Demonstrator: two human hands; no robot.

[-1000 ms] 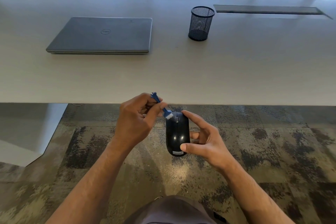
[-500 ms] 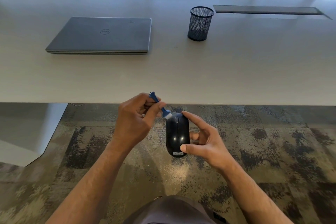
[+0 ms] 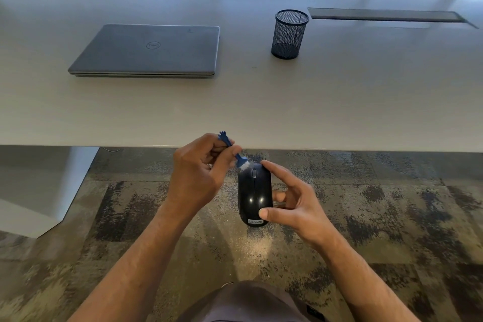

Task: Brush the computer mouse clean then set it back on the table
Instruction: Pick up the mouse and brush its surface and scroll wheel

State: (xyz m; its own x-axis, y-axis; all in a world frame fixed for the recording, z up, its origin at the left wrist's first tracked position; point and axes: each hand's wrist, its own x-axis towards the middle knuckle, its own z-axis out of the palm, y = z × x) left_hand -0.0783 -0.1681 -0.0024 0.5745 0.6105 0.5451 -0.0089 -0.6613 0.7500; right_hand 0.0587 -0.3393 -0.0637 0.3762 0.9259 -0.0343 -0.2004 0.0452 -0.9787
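A black computer mouse with a white label at its near end is held in the air in front of the table's near edge, above the carpet. My right hand grips it, index finger at its far end and thumb at its near end. My left hand pinches a small blue brush. The brush's white bristles touch the mouse's far left corner, beside the scroll wheel.
On the pale table lie a closed grey laptop at the left and a black mesh pen cup to its right. A long cable slot sits at the far right. Patterned carpet lies below my hands.
The brush tip has slid a little left and away from the scroll wheel toward the mouse's far left corner. My right hand holds the mouse still.
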